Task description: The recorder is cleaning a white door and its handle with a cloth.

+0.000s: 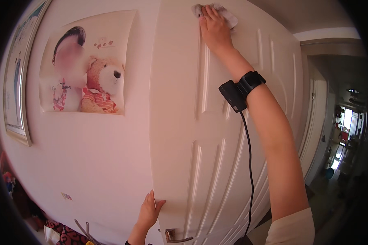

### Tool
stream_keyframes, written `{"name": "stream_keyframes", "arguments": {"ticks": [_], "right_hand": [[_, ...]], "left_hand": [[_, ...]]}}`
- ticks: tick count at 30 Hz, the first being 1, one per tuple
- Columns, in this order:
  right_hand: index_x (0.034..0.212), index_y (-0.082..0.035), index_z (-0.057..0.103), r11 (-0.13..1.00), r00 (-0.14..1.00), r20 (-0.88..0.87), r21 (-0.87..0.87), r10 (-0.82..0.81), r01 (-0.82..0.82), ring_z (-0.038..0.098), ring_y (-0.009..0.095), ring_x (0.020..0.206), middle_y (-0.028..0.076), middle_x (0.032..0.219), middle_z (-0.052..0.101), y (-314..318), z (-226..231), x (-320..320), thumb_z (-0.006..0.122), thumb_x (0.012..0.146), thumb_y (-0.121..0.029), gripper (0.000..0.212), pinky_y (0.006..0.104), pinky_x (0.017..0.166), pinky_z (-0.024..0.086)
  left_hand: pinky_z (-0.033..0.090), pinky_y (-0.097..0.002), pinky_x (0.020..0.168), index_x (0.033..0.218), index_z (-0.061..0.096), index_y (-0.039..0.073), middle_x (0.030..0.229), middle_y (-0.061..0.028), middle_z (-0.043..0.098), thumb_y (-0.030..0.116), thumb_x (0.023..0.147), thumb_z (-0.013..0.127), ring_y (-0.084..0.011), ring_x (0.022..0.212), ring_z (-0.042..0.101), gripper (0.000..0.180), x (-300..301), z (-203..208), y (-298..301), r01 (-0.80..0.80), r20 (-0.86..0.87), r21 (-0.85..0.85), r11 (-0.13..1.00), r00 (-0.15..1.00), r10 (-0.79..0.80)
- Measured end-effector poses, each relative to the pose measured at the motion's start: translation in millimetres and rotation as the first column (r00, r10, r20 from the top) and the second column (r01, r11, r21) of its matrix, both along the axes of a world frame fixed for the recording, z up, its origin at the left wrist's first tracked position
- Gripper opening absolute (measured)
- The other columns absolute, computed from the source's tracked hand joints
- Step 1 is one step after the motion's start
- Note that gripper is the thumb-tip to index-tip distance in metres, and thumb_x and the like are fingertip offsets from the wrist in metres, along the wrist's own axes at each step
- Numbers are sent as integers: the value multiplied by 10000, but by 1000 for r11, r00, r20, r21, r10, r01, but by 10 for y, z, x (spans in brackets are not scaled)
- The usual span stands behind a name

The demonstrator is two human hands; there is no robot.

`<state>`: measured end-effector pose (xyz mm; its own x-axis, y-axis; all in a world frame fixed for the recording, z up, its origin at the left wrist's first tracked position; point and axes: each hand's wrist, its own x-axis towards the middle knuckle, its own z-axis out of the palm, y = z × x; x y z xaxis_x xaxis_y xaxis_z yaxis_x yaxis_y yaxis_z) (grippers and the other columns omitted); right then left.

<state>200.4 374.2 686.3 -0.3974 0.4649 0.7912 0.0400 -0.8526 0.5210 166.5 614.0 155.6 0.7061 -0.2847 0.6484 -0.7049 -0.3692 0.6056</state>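
Near, at left, the left hand (148, 211) clasped the edge of the white door (173, 122), thumb on its front face, just above the handle (177, 237). Farther up, the right hand (215, 30), a black device (235, 95) strapped at its wrist, held a greyish cloth (230, 18) against the panel; the cloth lay beneath the fingers, showing to their left and right. Far right ran a dim hallway (335, 185).

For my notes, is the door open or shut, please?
Open: the door overlaps the wall at its free edge, and the hallway shows at right.
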Motion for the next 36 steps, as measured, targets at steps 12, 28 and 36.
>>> {"name": "stream_keyframes", "arguments": {"ticks": [12, 28, 36], "right_hand": [[1327, 76, 485, 993, 984, -141, -74, -105, 95, 406, 362, 1334, 240, 1407, 459, -26, -1462, -262, 498, 952, -154, 440, 464, 1107, 307], [1391, 4, 463, 984, 843, -525, -177, -118, 27, 383, 311, 1377, 199, 1472, 404, -144, -2907, -650, 586, 889, -56, 521, 423, 1118, 343], [1269, -16, 550, 944, 97, -957, 246, 272, -220, 546, 225, 1189, 139, 1338, 543, -705, -2872, -1348, 521, 974, -90, 306, 334, 1014, 447]], "left_hand": [[500, -466, 782, 1340, 381, -11, 1093, -244, 588, 169, 918, 641, -438, 980, 589, 527, 15, 15, -36, 33, 32, -48, 998, 999, -31], [477, -434, 880, 1357, 405, 28, 1166, -223, 589, 188, 943, 609, -395, 1050, 575, 488, 7, -11, -9, 72, -14, -87, 994, 997, -73], [448, -426, 953, 1362, 397, 20, 1269, -212, 533, 173, 939, 610, -368, 1151, 537, 498, -23, 68, 13, 153, -154, -128, 980, 973, -172]]}}
